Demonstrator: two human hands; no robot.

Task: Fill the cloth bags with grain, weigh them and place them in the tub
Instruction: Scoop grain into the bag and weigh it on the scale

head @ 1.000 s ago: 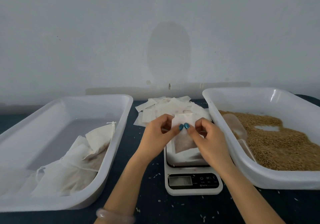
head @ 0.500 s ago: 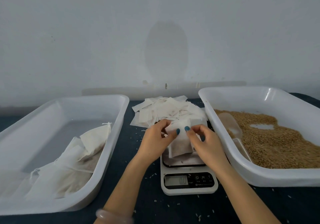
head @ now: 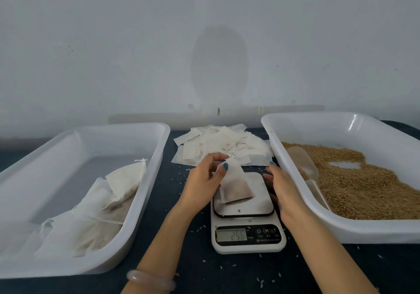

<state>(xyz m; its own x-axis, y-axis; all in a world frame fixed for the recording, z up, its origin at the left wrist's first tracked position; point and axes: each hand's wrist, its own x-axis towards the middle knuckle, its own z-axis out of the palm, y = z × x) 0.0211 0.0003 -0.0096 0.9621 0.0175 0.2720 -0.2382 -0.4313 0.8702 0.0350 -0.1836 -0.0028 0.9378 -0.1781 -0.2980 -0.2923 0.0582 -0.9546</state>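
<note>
A small white cloth bag [head: 236, 185] with grain in its lower half lies on the platform of the white kitchen scale [head: 246, 214], whose display shows digits. My left hand [head: 204, 180] pinches the bag's top edge between thumb and fingers. My right hand [head: 280, 185] hovers just right of the scale platform with relaxed fingers, holding nothing. The white tub [head: 145, 184] on the left holds several filled cloth bags [head: 100, 212]. The right tub [head: 272, 139] holds brown grain [head: 363, 187] and a clear scoop [head: 304, 164].
A pile of empty cloth bags [head: 222, 146] lies behind the scale, between the two tubs. Loose grains are scattered on the dark tabletop [head: 227, 275]. A grey wall rises straight behind the table.
My right hand has let go of the bag and moved right. The bag has come down onto the scale platform, held only by my left hand.
</note>
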